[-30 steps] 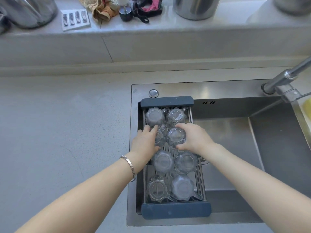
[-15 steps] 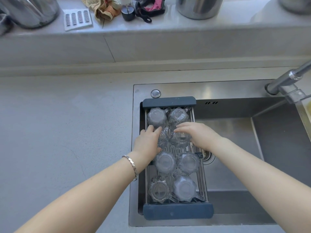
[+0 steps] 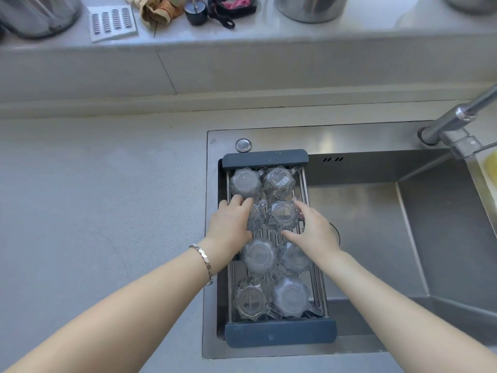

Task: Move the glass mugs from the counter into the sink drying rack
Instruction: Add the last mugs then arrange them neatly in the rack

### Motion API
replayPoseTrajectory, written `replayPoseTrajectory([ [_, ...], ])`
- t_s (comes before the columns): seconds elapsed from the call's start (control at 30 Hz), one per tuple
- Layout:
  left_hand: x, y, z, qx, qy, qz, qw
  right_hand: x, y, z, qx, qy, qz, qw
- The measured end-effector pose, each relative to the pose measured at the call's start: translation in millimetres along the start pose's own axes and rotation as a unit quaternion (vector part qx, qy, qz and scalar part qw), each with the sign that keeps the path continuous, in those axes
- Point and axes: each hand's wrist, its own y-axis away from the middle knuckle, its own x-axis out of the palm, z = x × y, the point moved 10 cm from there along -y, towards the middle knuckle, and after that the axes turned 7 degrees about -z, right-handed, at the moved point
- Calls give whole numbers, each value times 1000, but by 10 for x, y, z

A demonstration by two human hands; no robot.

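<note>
Several clear glass mugs stand upside down in two columns in the blue-ended drying rack (image 3: 265,159) across the left of the sink. My left hand (image 3: 230,227) lies over the left mug of the second row (image 3: 255,220), fingers curled on it. My right hand (image 3: 313,232) cups the right mug of that row (image 3: 282,215), with the thumb at its near side and the fingers along its far right. Two mugs (image 3: 244,183) stand behind this row, and several more (image 3: 259,255) stand nearer to me.
The steel sink basin (image 3: 376,238) lies open to the right of the rack, with the tap (image 3: 457,117) at its far right corner. The grey counter (image 3: 94,211) stretches to the left. A raised ledge behind holds metal pots (image 3: 312,8), cloths and small items.
My right hand has slid off the top of the right mug to its right side, so the mug's base now shows. My left hand stays on the left mug.
</note>
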Motion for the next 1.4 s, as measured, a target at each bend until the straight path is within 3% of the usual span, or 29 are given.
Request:
replayPoseTrajectory([
  [0.13,34,46,28,11,18,-1,1000,-19,-52,-11,-1,9,8,1000],
  [0.27,13,181,31,8,45,-23,999,17,-87,14,-4,12,71,997],
  [0.4,-129,375,-110,55,88,-90,990,-424,-323,187,-14,-5,-44,999],
  [0.5,-197,448,-164,82,99,-129,983,-371,-496,295,29,-87,-6,996],
  [0.67,-207,439,-27,39,113,-102,988,-216,-587,377,38,-46,-3,998],
  [0.77,-189,507,-50,56,114,-93,988,-245,-514,364,42,-64,32,997],
  [0.93,167,672,-312,115,24,48,992,-378,26,263,12,-44,4,999],
  [1.1,402,720,-276,-6,-26,95,995,33,663,-114,22,80,70,994],
  [1.2,417,708,-312,-27,-1,85,996,64,703,-94,-5,133,39,990],
  [1.4,245,744,-345,11,-19,79,997,84,609,-135,11,128,54,990],
])
